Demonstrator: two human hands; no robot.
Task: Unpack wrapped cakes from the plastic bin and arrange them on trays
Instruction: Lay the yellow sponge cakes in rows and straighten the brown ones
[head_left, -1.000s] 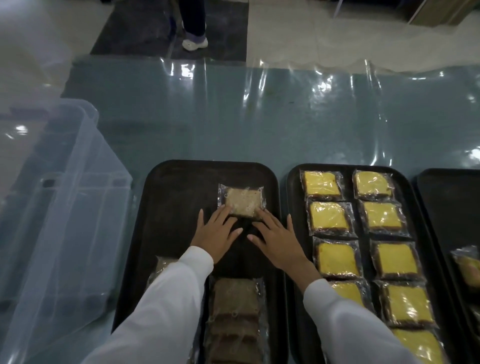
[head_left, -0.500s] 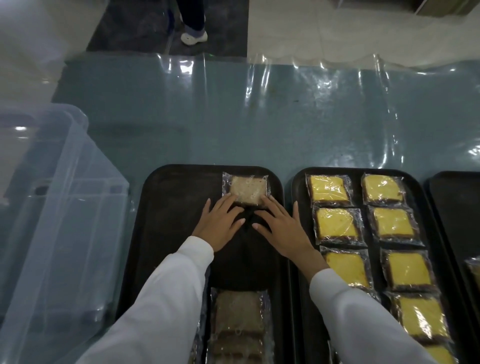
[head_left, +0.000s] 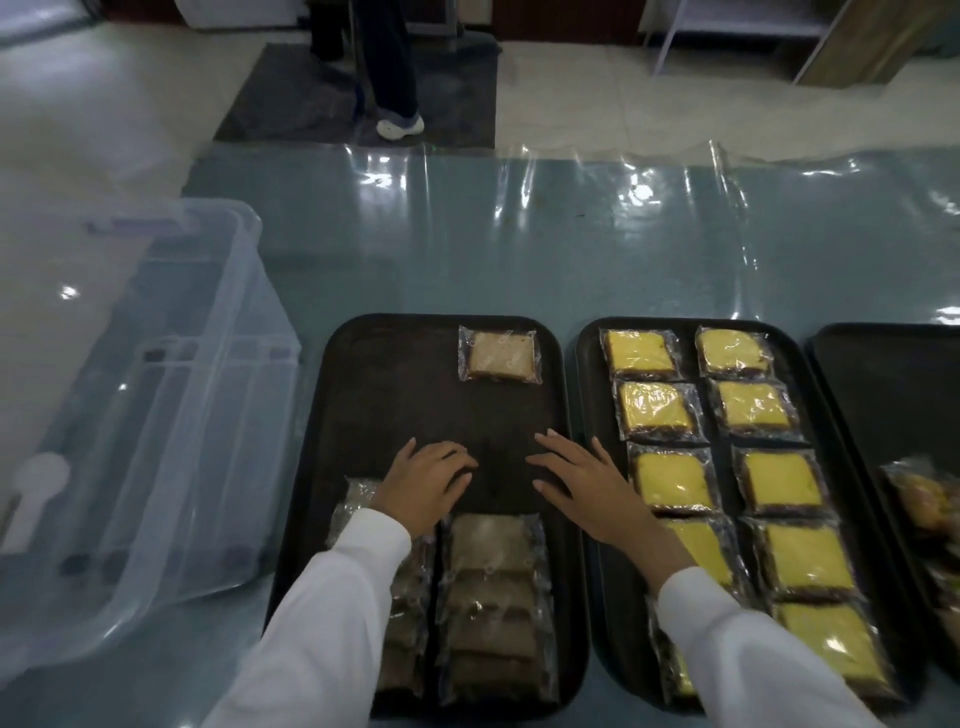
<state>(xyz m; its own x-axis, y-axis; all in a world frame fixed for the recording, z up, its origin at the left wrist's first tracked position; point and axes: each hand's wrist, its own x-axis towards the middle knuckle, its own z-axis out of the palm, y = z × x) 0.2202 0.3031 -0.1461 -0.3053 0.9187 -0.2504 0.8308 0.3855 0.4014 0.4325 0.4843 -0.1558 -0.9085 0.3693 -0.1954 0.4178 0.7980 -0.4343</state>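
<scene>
One wrapped brown cake (head_left: 500, 356) lies alone at the far right corner of the dark left tray (head_left: 395, 395). Stacks of wrapped brown cakes (head_left: 491, 592) sit at that tray's near end. My left hand (head_left: 428, 480) hovers over the tray's middle with its fingers loosely curled, holding nothing. Beside it, my right hand (head_left: 582, 480) has its fingers spread and is empty too. Both hands are well short of the lone cake. The clear plastic bin (head_left: 145, 415) stands to the left of the tray.
A second tray (head_left: 589, 395) to the right holds two columns of wrapped yellow cakes (head_left: 657, 408). A third tray (head_left: 883, 395) at the far right edge holds a few wrapped cakes. Clear plastic sheeting (head_left: 571, 234) covers the table. A person's legs (head_left: 392, 67) stand beyond the table.
Both hands have let go of the lone brown cake and pulled back toward me. The cake now lies by itself at the tray's far right corner.
</scene>
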